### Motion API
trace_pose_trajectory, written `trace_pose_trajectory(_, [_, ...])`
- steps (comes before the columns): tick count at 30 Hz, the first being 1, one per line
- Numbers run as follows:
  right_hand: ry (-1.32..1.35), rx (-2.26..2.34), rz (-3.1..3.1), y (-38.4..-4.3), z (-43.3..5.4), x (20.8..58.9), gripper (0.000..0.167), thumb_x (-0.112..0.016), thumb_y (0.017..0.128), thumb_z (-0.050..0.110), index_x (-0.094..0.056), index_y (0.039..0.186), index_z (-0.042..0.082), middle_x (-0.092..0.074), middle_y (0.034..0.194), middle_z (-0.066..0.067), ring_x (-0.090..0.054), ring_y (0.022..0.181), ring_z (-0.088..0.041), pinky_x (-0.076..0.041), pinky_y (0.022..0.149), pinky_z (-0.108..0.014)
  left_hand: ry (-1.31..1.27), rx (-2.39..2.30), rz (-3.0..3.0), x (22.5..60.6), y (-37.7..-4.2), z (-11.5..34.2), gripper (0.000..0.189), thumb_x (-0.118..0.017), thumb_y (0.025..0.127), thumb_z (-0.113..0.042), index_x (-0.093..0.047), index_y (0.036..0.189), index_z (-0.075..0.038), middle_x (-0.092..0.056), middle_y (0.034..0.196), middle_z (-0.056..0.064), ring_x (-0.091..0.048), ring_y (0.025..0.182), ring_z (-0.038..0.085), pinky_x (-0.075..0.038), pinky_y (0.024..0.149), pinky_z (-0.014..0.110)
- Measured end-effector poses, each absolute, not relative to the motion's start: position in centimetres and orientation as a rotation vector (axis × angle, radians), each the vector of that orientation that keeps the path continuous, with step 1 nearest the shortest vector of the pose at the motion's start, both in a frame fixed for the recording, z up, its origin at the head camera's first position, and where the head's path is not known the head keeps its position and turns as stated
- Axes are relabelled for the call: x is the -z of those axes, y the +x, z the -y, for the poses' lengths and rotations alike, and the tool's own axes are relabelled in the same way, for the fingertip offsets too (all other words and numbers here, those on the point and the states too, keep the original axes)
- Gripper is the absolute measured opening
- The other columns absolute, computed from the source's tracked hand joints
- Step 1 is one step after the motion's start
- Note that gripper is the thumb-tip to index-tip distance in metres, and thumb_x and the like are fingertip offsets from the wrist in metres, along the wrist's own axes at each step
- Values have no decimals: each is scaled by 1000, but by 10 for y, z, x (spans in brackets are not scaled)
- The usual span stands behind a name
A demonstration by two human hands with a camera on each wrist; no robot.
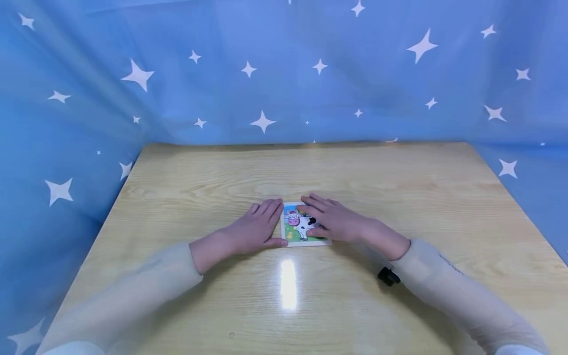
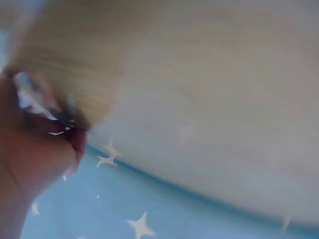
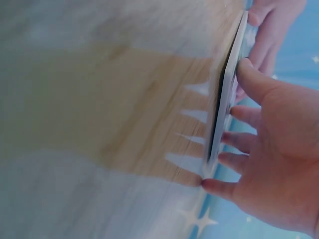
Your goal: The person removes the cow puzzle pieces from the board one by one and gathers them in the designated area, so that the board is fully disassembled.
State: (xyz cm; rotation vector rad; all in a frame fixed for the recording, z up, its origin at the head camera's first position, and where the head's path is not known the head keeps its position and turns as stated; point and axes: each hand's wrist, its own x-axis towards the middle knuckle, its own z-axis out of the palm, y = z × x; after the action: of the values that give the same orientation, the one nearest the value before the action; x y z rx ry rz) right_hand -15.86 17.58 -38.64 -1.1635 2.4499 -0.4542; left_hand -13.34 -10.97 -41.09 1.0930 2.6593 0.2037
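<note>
A small square picture board (image 1: 303,230) with a white border lies on the wooden table. Its cartoon shows a black-and-white cow with a pink muzzle on green grass. My left hand (image 1: 256,228) rests along the board's left edge, fingers extended, with the thumb by the near left corner. Over the right part of the board lies my right hand (image 1: 336,220), its fingers spread and covering some of the picture. In the right wrist view, the right fingertips meet the thin board (image 3: 229,82) seen edge-on. The left wrist view is blurred, with the left hand (image 2: 35,149) at its left side.
The pale wooden table (image 1: 213,172) reaches back to a blue curtain (image 1: 284,74) with white stars, which also hangs at both sides. A small black object (image 1: 388,276) sits under the right sleeve near the wrist. A light reflection shines on the tabletop before the board.
</note>
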Motion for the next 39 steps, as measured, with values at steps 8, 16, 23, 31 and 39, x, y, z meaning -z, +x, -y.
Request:
trace_pose_trajectory(8, [-1139, 393, -2468, -160, -164, 382, 68, -62, 115, 29, -36, 169, -4, -25, 177, -31, -16, 165, -52, -25, 124, -75, 1073, -250, -2645, 411, -138, 113, 97, -53, 113, -61, -18, 173, 7, -18, 181, 24, -19, 167, 40, -25, 130, 60])
trace_pose_trajectory(16, [-1184, 460, -2452, -168, -158, 384, 70, -66, 113, 31, -38, 168, -3, -26, 176, -33, -15, 165, -52, -19, 124, -77, 1059, -328, -2606, 403, -141, 115, 97, -62, 111, -56, -22, 172, 8, -21, 179, 24, -21, 165, 41, -26, 129, 62])
trace_pose_trajectory(23, [-1171, 475, -2429, -170, -149, 380, 70, -70, 111, 27, -40, 165, -7, -25, 176, -34, -13, 165, -53, -21, 127, -73, 1086, -304, -2628, 405, -141, 113, 99, -64, 110, -56, -25, 170, 12, -25, 177, 27, -25, 163, 43, -30, 127, 61])
trace_pose_trajectory(31, [-1137, 575, -2395, -182, -147, 399, 68, -72, 110, 26, -42, 161, -8, -28, 174, -32, -18, 164, -52, -25, 128, -66, 1093, -285, -2660, 408, -140, 111, 100, -64, 109, -57, -27, 168, 13, -28, 175, 28, -27, 162, 43, -32, 126, 61])
trace_pose_trajectory(39, [-1100, 604, -2430, -178, -140, 389, 62, -81, 104, 19, -53, 152, -7, -46, 152, -25, -43, 137, -40, -44, 113, -56, 1108, -279, -2669, 405, -139, 111, 98, -65, 109, -56, -29, 167, 14, -31, 173, 28, -29, 160, 42, -34, 123, 61])
